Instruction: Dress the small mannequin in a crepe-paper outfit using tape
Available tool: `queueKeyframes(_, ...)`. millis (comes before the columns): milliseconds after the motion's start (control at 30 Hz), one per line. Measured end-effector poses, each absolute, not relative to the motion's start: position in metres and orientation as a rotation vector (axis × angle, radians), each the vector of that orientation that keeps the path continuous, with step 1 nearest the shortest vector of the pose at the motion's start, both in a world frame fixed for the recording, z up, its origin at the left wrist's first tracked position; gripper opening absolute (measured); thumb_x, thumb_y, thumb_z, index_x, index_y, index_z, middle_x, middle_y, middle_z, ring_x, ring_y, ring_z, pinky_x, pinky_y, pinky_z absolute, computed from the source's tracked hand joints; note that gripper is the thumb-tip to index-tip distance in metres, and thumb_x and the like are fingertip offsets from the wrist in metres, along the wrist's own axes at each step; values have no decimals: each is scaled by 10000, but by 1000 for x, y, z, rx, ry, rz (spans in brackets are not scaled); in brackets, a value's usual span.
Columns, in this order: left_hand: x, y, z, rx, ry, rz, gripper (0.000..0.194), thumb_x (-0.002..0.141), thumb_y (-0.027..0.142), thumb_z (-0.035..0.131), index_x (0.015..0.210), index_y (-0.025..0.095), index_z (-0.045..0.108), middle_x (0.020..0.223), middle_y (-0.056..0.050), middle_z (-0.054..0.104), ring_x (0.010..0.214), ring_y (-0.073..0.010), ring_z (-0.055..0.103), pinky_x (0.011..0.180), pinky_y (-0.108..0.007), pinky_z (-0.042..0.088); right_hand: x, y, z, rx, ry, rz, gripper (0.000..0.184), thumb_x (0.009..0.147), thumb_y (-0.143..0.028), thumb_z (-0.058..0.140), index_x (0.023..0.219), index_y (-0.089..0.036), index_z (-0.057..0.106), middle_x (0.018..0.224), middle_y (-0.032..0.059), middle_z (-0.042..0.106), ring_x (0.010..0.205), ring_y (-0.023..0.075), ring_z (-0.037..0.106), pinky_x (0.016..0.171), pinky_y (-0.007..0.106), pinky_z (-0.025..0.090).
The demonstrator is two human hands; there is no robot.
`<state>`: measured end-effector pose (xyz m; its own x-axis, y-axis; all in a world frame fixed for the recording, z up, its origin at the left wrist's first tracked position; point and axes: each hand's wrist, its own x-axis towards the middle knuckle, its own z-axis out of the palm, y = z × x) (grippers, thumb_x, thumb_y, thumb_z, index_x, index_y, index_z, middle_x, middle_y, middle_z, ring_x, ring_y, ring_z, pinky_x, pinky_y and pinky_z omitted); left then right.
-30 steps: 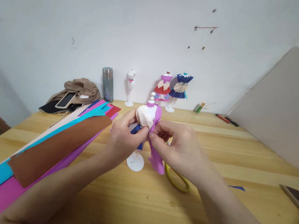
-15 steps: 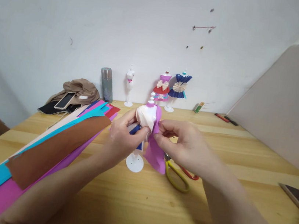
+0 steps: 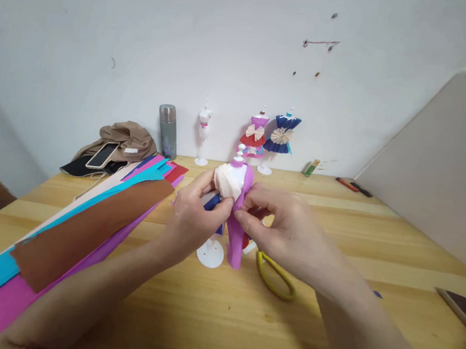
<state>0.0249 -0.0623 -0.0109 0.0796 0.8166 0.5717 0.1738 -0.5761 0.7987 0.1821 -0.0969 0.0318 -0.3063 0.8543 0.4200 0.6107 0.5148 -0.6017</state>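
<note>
Left hand (image 3: 202, 205) clamped on cream crepe paper (image 3: 228, 181) at the mini dress form (image 3: 237, 170), center table (image 3: 147, 289); right hand (image 3: 274, 218) pinches purple crepe paper (image 3: 236, 232) (yellow scissor handle (image 3: 274, 278) beside)

PASSABLE: bare wooden tabletop (image 3: 214, 334) between forearms (image 3: 123, 274); also from right hand (image 3: 239, 211) toward white partition (image 3: 457, 148) | BLOCKED: layered coloured sheets (image 3: 90, 229), left; miniature mannequin (image 3: 236, 181), centre; yellow scissor handle (image 3: 273, 290), beside right hand; vacuum flask (image 3: 168, 132), rear
</note>
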Motion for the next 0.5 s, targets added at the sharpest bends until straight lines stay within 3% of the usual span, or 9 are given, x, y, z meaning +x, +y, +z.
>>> queueKeyframes(200,21,-67,0,1746,859,1425,124,749,188,598,873,192,595,812,-22,699,828,-187,678,815,-309,553,181,-95,32,-1230,-2020,463,228,855,-184,551,630,-207,581,676,26,681,631,170,615,615,306,446)
queueKeyframes(333,18,-69,6,1733,768,1323,264,713,166,569,971,172,625,905,-48,732,861,-203,692,779,-307,548,181,-94,33,-1261,-2005,469,228,858,-172,549,641,-207,610,697,24,704,626,166,617,611,298,448)
queueKeyframes(500,17,-65,1,1787,762,1327,401,677,96,556,1061,162,649,951,-52,749,898,-199,704,870,-317,561,183,-94,33,-1246,-2019,450,197,837,-149,551,667,-210,629,712,19,706,657,173,627,628,296,457)
